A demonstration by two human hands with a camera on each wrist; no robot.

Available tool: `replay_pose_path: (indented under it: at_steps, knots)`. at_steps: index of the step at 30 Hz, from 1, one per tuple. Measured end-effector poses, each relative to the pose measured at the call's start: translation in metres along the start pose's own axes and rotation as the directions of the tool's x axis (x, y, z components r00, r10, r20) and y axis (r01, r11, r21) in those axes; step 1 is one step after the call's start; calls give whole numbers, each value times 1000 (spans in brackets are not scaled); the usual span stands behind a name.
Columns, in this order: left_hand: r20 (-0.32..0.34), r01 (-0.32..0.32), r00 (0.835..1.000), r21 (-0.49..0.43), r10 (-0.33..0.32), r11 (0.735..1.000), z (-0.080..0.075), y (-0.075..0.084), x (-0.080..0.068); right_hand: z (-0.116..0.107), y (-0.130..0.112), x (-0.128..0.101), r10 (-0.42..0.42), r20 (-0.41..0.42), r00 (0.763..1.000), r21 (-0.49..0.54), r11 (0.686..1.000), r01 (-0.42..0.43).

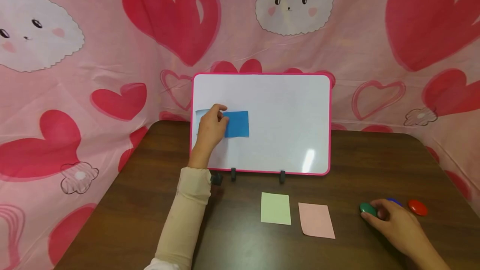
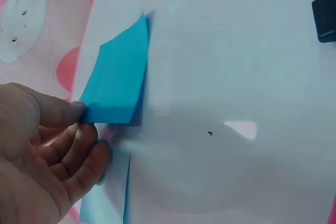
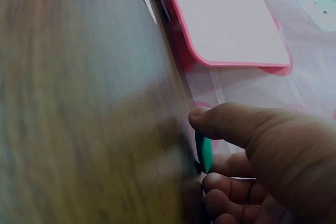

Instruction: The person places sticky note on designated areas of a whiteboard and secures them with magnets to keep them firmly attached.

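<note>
My left hand (image 1: 212, 127) is at the left part of a small whiteboard (image 1: 288, 111) with a pink frame. It pinches a blue sticky note (image 2: 116, 80) by one edge, and the note's far end curls off the board. Beside it a pale blue note (image 2: 110, 198) lies against the board, partly behind the fingers, where a sliver of teal shows. Low at the right of the table, my right hand (image 1: 399, 224) pinches a round green magnet (image 3: 207, 153) between thumb and fingers, the magnet tilted on edge close to the tabletop.
A light green note (image 1: 275, 208) and a pink note (image 1: 316, 221) lie on the dark wooden table (image 1: 123, 220) before the board. A blue magnet (image 1: 394, 201), partly hidden, and a red magnet (image 1: 417, 207) are by the right hand. Black feet (image 1: 282, 177) support the board.
</note>
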State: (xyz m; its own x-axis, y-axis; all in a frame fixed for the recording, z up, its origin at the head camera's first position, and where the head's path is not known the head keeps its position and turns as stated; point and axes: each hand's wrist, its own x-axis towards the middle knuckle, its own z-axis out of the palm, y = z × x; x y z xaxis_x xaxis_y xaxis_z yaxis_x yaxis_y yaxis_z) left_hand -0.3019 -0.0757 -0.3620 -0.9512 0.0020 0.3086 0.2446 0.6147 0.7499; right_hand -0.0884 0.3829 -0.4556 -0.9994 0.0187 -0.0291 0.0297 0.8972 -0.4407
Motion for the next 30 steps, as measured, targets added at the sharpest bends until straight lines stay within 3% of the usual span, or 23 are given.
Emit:
replay_pose_path:
  at_steps: [5,11,15,30]
  knots:
    - [-67,-3,998,7,4,1000,5,0,3,1,0,-1,7,-2,1000,1,1000,-7]
    - [-120,-71,990,62,78,996,12,0,6,2,1,-1,3,-10,1000,3,1000,-3]
    - [-134,-106,984,111,120,988,16,0,6,2,1,-1,-1,-15,1000,5,1000,1]
    - [-120,-118,983,155,137,981,19,-2,5,3,1,-1,-19,-50,999,6,1000,19]
